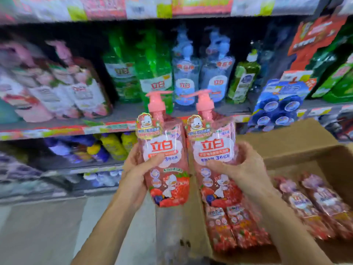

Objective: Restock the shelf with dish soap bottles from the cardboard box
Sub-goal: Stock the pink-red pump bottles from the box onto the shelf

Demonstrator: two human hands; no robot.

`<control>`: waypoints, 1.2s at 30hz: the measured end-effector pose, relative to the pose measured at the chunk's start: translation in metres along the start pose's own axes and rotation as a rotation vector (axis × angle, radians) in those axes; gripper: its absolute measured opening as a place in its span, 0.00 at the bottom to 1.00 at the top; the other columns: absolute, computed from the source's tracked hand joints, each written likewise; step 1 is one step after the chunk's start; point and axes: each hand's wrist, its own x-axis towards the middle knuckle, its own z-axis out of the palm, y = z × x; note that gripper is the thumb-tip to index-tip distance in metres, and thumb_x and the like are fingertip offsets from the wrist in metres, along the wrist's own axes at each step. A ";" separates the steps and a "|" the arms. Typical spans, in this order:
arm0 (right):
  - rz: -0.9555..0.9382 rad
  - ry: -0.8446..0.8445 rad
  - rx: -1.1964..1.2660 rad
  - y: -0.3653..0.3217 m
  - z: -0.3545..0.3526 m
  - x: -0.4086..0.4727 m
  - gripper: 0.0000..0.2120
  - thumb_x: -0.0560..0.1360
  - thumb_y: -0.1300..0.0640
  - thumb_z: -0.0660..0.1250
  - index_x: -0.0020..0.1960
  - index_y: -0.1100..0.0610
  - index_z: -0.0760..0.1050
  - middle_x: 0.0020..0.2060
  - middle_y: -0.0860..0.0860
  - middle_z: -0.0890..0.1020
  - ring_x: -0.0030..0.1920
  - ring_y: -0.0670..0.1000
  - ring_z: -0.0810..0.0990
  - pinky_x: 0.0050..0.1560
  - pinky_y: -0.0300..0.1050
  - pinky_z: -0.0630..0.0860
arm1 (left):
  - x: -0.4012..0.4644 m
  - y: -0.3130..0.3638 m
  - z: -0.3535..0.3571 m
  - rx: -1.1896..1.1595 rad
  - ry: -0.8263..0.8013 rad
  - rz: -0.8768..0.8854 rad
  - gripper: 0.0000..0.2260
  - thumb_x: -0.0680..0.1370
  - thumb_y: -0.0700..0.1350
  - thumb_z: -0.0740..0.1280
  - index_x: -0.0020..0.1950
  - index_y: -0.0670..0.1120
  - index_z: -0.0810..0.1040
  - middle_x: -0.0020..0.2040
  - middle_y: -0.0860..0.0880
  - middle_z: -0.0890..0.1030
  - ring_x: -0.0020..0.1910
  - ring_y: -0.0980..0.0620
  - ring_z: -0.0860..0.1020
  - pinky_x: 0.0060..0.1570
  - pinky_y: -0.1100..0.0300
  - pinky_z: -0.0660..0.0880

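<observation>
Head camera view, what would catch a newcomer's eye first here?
Front and centre, two pink strawberry dish soap pump bottles stand upright side by side, the left bottle held by the left hand and the right bottle by the right hand. Lower right, an open cardboard box holds more of the same bottles lying flat. Behind, shelves carry green, blue and pink soap bottles.

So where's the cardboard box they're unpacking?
The cardboard box sits low on the right, below the shelf, behind the right hand, with pink bottles inside.
</observation>
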 end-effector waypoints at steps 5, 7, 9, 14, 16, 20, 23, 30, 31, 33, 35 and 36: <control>-0.130 -0.077 0.057 -0.062 0.089 -0.032 0.41 0.46 0.46 0.88 0.56 0.53 0.79 0.46 0.44 0.88 0.47 0.44 0.86 0.51 0.44 0.81 | -0.029 0.091 -0.070 -0.001 0.044 0.181 0.42 0.47 0.50 0.86 0.59 0.44 0.77 0.52 0.44 0.86 0.46 0.46 0.85 0.43 0.53 0.82; -0.175 -0.126 0.083 -0.086 0.120 -0.043 0.40 0.47 0.50 0.88 0.56 0.53 0.78 0.46 0.43 0.87 0.47 0.43 0.86 0.50 0.44 0.81 | -0.042 0.123 -0.094 0.001 0.071 0.237 0.46 0.46 0.52 0.86 0.61 0.42 0.76 0.52 0.43 0.85 0.48 0.45 0.85 0.43 0.53 0.81; -0.236 -0.166 0.108 -0.109 0.146 -0.054 0.38 0.49 0.53 0.87 0.57 0.53 0.78 0.47 0.42 0.87 0.48 0.43 0.86 0.50 0.43 0.79 | -0.054 0.152 -0.115 -0.005 0.089 0.287 0.48 0.47 0.52 0.86 0.64 0.42 0.76 0.55 0.41 0.84 0.50 0.43 0.84 0.44 0.53 0.81; -0.355 -0.242 0.154 -0.161 0.185 -0.074 0.36 0.49 0.54 0.87 0.55 0.52 0.79 0.47 0.44 0.88 0.48 0.44 0.86 0.51 0.44 0.80 | -0.077 0.212 -0.151 0.025 0.129 0.410 0.53 0.48 0.52 0.86 0.70 0.43 0.71 0.62 0.41 0.81 0.60 0.39 0.80 0.57 0.42 0.78; -0.412 -0.271 0.161 -0.179 0.195 -0.074 0.35 0.51 0.56 0.87 0.56 0.52 0.80 0.47 0.45 0.88 0.49 0.45 0.86 0.51 0.45 0.81 | -0.082 0.232 -0.156 0.039 0.121 0.471 0.52 0.48 0.53 0.86 0.69 0.43 0.72 0.60 0.42 0.83 0.58 0.39 0.81 0.56 0.42 0.78; -0.517 -0.260 0.231 -0.209 0.212 -0.067 0.36 0.47 0.52 0.85 0.55 0.51 0.79 0.46 0.44 0.88 0.48 0.44 0.86 0.49 0.42 0.82 | -0.085 0.265 -0.156 0.034 0.092 0.540 0.48 0.47 0.53 0.86 0.64 0.45 0.75 0.53 0.44 0.85 0.49 0.45 0.85 0.42 0.55 0.81; -0.563 -0.239 0.301 -0.227 0.222 -0.054 0.35 0.50 0.50 0.87 0.55 0.52 0.80 0.47 0.45 0.88 0.49 0.46 0.87 0.52 0.46 0.82 | -0.076 0.284 -0.151 0.042 0.069 0.588 0.46 0.47 0.53 0.86 0.63 0.45 0.76 0.52 0.43 0.85 0.49 0.44 0.85 0.42 0.54 0.81; -0.647 -0.221 0.438 -0.268 0.231 0.004 0.35 0.49 0.58 0.86 0.54 0.55 0.80 0.47 0.48 0.88 0.49 0.50 0.87 0.47 0.42 0.82 | -0.014 0.331 -0.124 0.061 0.060 0.757 0.33 0.59 0.44 0.78 0.63 0.43 0.76 0.55 0.43 0.84 0.55 0.43 0.83 0.52 0.49 0.80; -0.660 -0.220 0.453 -0.276 0.231 0.014 0.35 0.50 0.59 0.86 0.55 0.56 0.80 0.47 0.49 0.88 0.49 0.50 0.87 0.48 0.44 0.82 | -0.004 0.338 -0.119 0.065 0.056 0.766 0.33 0.61 0.43 0.78 0.65 0.43 0.75 0.56 0.42 0.84 0.55 0.42 0.83 0.52 0.49 0.80; -0.685 -0.226 0.493 -0.294 0.234 0.035 0.31 0.55 0.59 0.83 0.57 0.59 0.79 0.47 0.50 0.88 0.49 0.51 0.87 0.48 0.45 0.83 | 0.016 0.355 -0.111 0.070 0.048 0.782 0.30 0.64 0.39 0.77 0.66 0.42 0.75 0.56 0.42 0.84 0.55 0.42 0.83 0.53 0.47 0.80; -0.697 -0.234 0.536 -0.314 0.237 0.056 0.31 0.57 0.58 0.81 0.59 0.60 0.79 0.48 0.51 0.88 0.49 0.52 0.87 0.47 0.46 0.83 | 0.035 0.372 -0.100 0.078 0.046 0.800 0.27 0.66 0.39 0.74 0.65 0.43 0.75 0.55 0.43 0.85 0.54 0.42 0.84 0.53 0.46 0.80; -0.703 -0.235 0.543 -0.323 0.239 0.066 0.31 0.58 0.57 0.81 0.60 0.60 0.78 0.48 0.51 0.88 0.50 0.52 0.87 0.47 0.46 0.83 | 0.045 0.381 -0.096 0.090 0.042 0.813 0.26 0.67 0.40 0.74 0.65 0.43 0.75 0.54 0.44 0.85 0.53 0.43 0.84 0.52 0.47 0.81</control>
